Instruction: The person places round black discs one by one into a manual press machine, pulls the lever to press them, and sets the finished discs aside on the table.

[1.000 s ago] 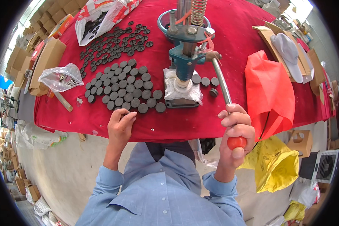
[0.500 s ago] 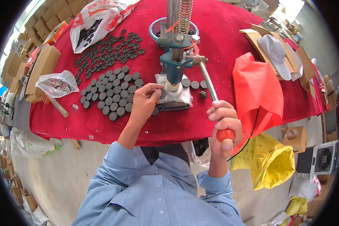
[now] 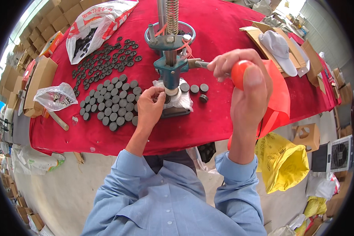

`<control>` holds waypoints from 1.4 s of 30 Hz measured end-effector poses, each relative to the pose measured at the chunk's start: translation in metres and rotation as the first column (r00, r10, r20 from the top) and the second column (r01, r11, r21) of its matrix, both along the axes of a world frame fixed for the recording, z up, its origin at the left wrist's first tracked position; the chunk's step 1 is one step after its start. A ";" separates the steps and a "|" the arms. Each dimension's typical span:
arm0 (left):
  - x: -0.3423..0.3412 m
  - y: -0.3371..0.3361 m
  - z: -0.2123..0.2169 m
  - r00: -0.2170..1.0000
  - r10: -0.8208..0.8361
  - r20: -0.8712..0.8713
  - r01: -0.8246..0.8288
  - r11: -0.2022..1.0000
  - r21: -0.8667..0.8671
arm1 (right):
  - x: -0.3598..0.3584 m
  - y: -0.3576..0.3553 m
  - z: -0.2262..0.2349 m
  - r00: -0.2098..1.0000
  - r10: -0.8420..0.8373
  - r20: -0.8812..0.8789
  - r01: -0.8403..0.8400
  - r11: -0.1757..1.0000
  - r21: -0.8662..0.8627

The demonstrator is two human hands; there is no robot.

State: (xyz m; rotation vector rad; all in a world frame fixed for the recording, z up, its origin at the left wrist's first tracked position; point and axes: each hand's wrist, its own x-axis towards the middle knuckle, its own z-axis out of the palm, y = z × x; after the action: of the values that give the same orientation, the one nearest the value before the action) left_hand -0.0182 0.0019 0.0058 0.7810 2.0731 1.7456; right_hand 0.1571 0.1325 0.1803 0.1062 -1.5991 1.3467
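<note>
A teal hand press (image 3: 170, 74) with a coil spring stands on the red-covered table. My right hand (image 3: 251, 88) is wrapped round the red ball knob (image 3: 240, 74) of its lever, which points out to the right. My left hand (image 3: 150, 105) pinches a dark round disc (image 3: 167, 98) at the left side of the press, beside the pale round seat (image 3: 173, 93) under the ram. Several grey discs (image 3: 113, 98) lie grouped left of that hand. A few more discs (image 3: 194, 89) sit right of the press.
Ribbed black pieces (image 3: 106, 63) spread behind the discs, near a white-and-red plastic bag (image 3: 76, 43). A clear bag of small metal parts (image 3: 56, 97) and a wooden handle (image 3: 59, 121) lie left. A blue-rimmed bowl (image 3: 190, 31) stands behind the press; a grey cap (image 3: 278, 51) rests on cardboard right.
My right hand has swung the lever upward, raising the red knob. My left hand stays beside the ram with its disc. The whole view has shifted slightly.
</note>
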 end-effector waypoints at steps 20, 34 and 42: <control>0.031 0.004 -0.009 0.805 0.102 -0.585 -0.078 0.995 0.067 | -0.005 0.004 0.005 0.998 -0.043 0.039 0.042 0.999 0.026; 0.050 -0.023 -0.012 0.740 -0.007 -0.673 0.016 1.000 0.006 | -0.006 0.007 -0.001 0.996 -0.077 0.042 0.072 0.990 0.119; 0.036 -0.018 0.005 0.932 0.145 -0.332 -0.121 0.988 0.091 | -0.005 0.004 0.007 0.990 -0.107 0.094 0.098 0.990 0.098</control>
State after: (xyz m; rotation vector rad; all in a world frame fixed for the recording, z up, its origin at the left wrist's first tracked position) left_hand 0.0177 -0.0156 0.0107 1.0469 2.3442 1.8724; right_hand 0.1525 0.1363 0.1868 0.0127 -1.7277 1.2148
